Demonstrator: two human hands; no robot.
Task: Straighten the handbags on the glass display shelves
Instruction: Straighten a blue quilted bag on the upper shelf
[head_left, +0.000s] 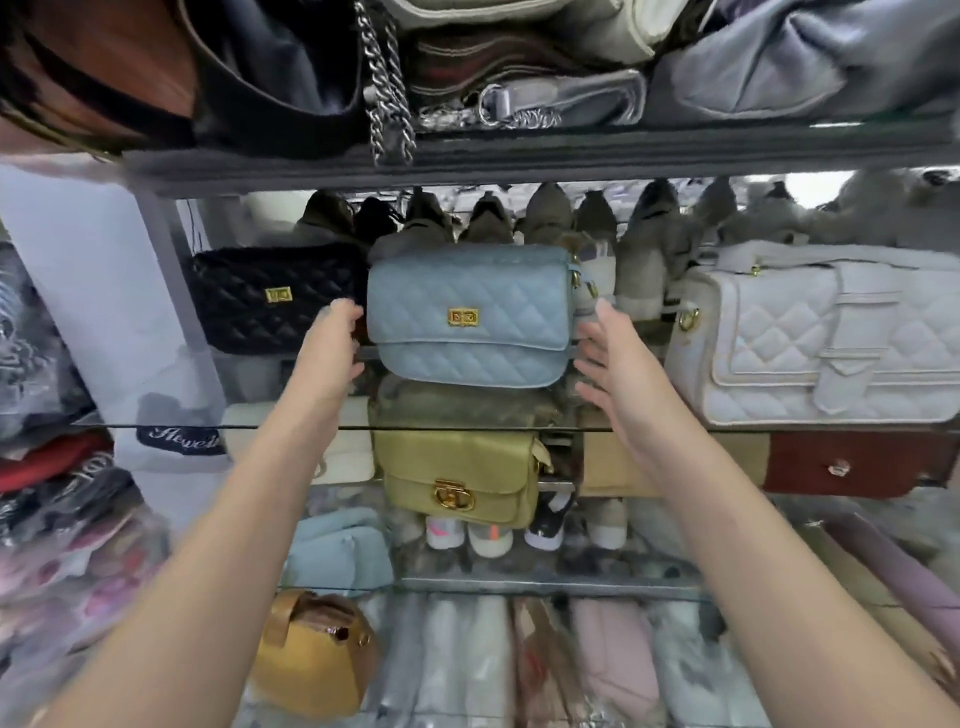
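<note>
A light blue quilted handbag (467, 317) with a gold clasp stands upright in the middle of the glass shelf (260, 427). My left hand (332, 348) is at its left side, thumb and fingers curved apart, fingertips just at the bag's edge. My right hand (608, 364) is at its right side with fingers spread, the tips touching or nearly touching the bag. Neither hand wraps around it. A black quilted handbag (270, 299) stands to the left. A larger white quilted handbag (810, 338) stands to the right.
An olive-yellow handbag (457, 478) and a dark red bag (841, 462) sit on the shelf below. A mustard round bag (317, 654) and wrapped goods lie lower down. The upper shelf (519, 150) holds dark and grey bags with a hanging chain (387, 104). Boots line the back.
</note>
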